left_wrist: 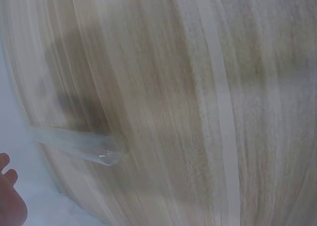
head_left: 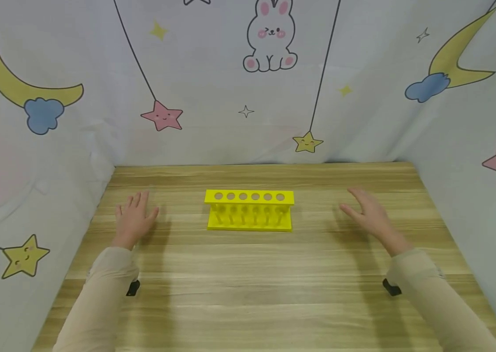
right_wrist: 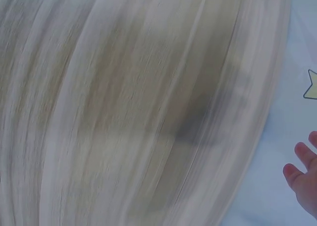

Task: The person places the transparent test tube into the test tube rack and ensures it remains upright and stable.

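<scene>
Yellow rack: standing upright near the middle of the table, its six round holes facing up; I'm guessing this spot is suiting both hands, since it is lying between them and about evenly apart from each.
Clear tube: lying on its side in the left wrist view, near the table's edge; probably being kept on the left hand's side for easy reach, outside the rack. Its contents, if any, I'm not making out.
Left hand: reaching forward, palm down, fingers straight and spreading, thumb standing well out; grasping nothing, released. It is hovering above the wood, nearest the tube.
Right hand: hanging above the table, well apart from the rack; thumb and forefinger parting widely, fingers extending. It is gripping nothing and touching nothing that I'm seeing.
Patterned cloth: hanging behind and alongside the table.
</scene>
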`<state>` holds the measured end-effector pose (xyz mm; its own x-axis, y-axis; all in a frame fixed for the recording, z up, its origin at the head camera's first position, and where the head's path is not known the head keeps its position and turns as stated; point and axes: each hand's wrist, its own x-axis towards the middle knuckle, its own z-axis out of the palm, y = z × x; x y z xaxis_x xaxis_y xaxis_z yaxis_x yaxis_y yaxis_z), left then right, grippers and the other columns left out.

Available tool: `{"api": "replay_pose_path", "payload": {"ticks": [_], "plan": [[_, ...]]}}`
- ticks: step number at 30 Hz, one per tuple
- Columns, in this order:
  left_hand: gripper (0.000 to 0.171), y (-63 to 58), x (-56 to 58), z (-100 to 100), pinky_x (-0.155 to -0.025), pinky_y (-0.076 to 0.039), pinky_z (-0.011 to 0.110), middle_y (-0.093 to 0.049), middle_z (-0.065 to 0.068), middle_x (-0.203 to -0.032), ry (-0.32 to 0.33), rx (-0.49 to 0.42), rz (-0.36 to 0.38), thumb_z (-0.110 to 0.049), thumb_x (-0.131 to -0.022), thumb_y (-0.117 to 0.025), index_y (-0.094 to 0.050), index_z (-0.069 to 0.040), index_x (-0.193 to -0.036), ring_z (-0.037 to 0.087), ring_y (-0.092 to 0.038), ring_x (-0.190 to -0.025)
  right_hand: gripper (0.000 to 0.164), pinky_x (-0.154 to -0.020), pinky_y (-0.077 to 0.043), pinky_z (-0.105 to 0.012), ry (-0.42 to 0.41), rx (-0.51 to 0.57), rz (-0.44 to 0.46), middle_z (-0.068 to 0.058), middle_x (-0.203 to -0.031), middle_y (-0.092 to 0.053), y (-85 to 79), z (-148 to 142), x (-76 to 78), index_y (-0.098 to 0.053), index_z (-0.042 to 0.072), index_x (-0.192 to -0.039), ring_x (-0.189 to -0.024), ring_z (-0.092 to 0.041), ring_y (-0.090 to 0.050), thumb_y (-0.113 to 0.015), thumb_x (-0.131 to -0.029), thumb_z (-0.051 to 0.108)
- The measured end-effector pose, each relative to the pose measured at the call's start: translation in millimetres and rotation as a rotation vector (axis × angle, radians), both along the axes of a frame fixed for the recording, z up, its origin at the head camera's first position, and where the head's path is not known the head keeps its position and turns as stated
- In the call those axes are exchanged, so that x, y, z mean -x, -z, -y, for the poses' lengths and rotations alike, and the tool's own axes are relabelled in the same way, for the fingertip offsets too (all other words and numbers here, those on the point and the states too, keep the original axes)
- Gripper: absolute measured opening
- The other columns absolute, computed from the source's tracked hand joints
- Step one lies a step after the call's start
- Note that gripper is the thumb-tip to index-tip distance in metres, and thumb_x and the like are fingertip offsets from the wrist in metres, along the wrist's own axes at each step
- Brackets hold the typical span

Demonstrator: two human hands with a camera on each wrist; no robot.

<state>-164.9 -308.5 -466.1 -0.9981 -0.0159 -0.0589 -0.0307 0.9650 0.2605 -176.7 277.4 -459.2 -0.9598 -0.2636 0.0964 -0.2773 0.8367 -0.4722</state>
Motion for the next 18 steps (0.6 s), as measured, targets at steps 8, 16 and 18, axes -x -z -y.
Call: {"api": "replay_pose_path", "payload": {"ticks": [8, 16, 18], "plan": [[0.059, 1.6, 0.4, 2.1, -0.099, -0.008, 0.064, -0.025, 0.027, -0.139, -0.016, -0.011, -0.040, -0.033, -0.093, -0.038, -0.019, -0.003, -0.139, 0.046, -0.020, -0.125, 0.056, -0.100, -0.026, -0.054, 0.045, 0.094, -0.006, -0.026, -0.131, -0.039, 4.0, 14.5, 0.6, -0.039, -0.003, -0.128, -0.121, -0.042, -0.034, -0.049, -0.089, 0.036], [0.057, 1.0, 0.9, 3.6, -0.100, -0.010, 0.063, -0.026, 0.027, -0.138, -0.030, -0.011, -0.046, -0.030, -0.092, -0.039, -0.020, -0.002, -0.139, 0.046, -0.021, -0.124, 0.053, -0.092, -0.034, -0.056, 0.064, 0.232, 0.011, -0.024, -0.128, -0.043, 5.5, 28.0, -1.2, -0.041, -0.002, -0.127, -0.115, -0.040, -0.041, -0.048, -0.090, 0.034], [0.057, 1.2, 1.3, 4.5, -0.100, -0.011, 0.063, -0.026, 0.027, -0.138, -0.031, -0.005, -0.042, -0.029, -0.093, -0.039, -0.020, -0.001, -0.138, 0.046, -0.022, -0.124, 0.052, -0.090, -0.037, -0.056, 0.068, 0.278, 0.022, -0.024, -0.128, -0.044, 5.7, 31.4, -1.4, -0.042, -0.002, -0.127, -0.116, -0.039, -0.041, -0.047, -0.090, 0.034]]}}
